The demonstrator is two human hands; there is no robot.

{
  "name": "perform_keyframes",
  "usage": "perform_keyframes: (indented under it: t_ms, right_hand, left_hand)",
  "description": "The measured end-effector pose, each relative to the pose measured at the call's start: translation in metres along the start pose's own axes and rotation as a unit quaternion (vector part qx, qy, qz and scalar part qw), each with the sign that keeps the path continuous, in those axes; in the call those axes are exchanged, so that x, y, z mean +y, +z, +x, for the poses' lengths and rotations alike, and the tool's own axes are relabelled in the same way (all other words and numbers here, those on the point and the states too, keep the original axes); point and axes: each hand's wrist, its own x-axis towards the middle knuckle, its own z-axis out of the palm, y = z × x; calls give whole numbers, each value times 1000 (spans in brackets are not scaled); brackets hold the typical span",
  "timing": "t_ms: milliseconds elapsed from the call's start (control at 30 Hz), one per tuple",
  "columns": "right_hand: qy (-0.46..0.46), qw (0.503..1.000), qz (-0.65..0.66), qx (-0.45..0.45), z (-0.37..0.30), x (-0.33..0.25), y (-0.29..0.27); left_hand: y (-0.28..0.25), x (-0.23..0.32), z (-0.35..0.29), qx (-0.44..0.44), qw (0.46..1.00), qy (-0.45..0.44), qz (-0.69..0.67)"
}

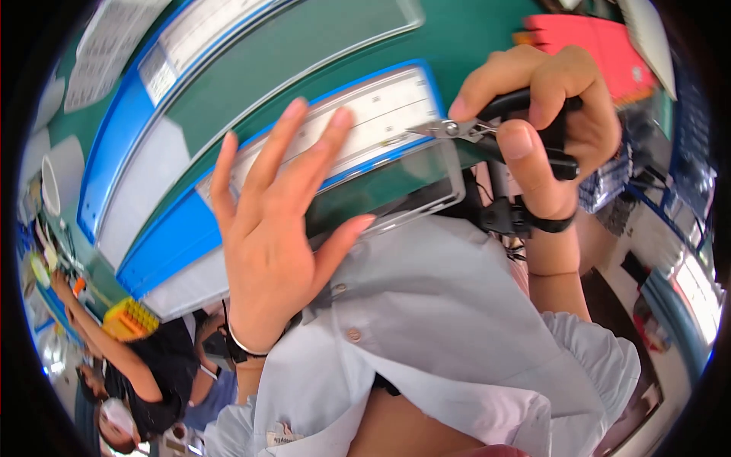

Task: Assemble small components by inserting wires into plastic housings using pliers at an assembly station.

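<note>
Left fingers (315,164) spread flat, palm down; right fingers (565,75) curl inward.

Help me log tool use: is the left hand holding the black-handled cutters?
No, the right hand holds the black-handled cutters, while the left hand is spread with its fingers over the blue-edged white panel.

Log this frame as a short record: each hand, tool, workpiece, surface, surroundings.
Left hand: spread open over the near blue panel; whether it presses is unclear
Right hand: gripping black-handled pliers
Tool tip: at the panel's white strip; contact unclear
Surface: green table
Beyond: second blue panel
Far right: red item
Lower left: co-worker in black, yellow bin
</note>
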Motion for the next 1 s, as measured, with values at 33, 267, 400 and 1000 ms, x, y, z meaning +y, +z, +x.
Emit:
perform_keyframes:
  t_ms: [33,267,400,1000]
  right_hand:
    - [17,999,30,35,-5,-2,-2]
    - [-20,970,63,234,-37,-60,-23]
    - [93,820,-531,189,-41,-61,-60]
    - [20,671,-735,91,-42,-39,-49]
  left_hand:
    - [1,-1,-1,-8,1000,-16,2]
    - [1,-1,-3,23,999,17,-21]
    - [2,0,-4,54,997,33,-37]
    - [1,7,-5,78,996,38,0]
